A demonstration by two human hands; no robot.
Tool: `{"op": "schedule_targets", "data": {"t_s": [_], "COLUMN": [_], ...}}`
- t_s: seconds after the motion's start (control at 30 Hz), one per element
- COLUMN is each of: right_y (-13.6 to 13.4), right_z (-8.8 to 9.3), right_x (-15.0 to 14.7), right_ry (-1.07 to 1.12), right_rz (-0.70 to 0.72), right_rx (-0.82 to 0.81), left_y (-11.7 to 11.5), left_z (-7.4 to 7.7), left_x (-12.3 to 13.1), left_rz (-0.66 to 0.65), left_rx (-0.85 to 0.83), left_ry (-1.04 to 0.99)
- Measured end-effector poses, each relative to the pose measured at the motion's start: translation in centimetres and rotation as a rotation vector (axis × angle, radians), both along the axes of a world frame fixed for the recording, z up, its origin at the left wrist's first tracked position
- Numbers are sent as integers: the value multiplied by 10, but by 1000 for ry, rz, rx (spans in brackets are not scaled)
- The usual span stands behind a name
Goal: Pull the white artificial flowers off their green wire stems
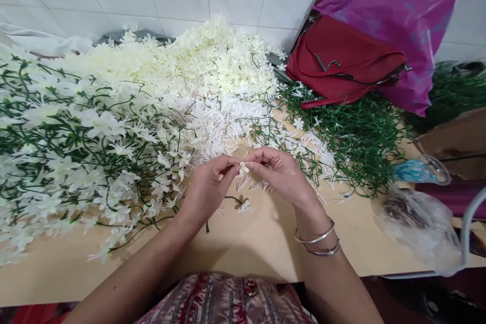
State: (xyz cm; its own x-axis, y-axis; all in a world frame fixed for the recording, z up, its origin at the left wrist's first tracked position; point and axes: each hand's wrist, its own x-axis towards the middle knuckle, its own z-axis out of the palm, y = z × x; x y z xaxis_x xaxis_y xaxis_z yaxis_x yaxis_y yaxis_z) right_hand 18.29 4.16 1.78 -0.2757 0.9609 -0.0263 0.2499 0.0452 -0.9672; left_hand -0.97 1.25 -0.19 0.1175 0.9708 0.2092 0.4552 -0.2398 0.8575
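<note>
Tan table (pixel 353 248) | clear bag (pixel 429 233): dark contents (pixel 404 212) | left hand (pixel 207 185), right hand (pixel 283 177): both pinching white flower (pixel 243 168)

both hands (pixel 205 185) (pixel 283 177) in a close pinch, fingertips (pixel 231 161) nearly together — forearms (pixel 148 258) (pixel 337 278) aslant from either side

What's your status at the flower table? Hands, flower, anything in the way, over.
Left hand and right hand pinched at small white flower. Loose stemmed flower lying on table, nearer the body. Nothing seen blocking either hand.
</note>
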Motion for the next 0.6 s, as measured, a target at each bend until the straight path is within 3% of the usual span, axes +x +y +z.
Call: {"op": "schedule_targets", "data": {"t_s": [0.1, 0.33, 0.47, 0.6], "right_y": [3, 5, 1, -4], "right_z": [-5, -9, -6, -8], "right_x": [1, -4, -13, -20], "right_ry": [-30, -33, 94, 139], "right_rz": [-68, -173, -69, 3], "right_rx": [47, 96, 22, -7], "left_y": [0, 1, 2, 2], "left_z": [-5, -8, -12, -15], "left_x": [-4, -7, -6, -5], "left_rz": [31, 93, 97, 89], "left_rx": [-112, -162, -200, -111], "left_ry": [-144, -339, -408, -322]}}
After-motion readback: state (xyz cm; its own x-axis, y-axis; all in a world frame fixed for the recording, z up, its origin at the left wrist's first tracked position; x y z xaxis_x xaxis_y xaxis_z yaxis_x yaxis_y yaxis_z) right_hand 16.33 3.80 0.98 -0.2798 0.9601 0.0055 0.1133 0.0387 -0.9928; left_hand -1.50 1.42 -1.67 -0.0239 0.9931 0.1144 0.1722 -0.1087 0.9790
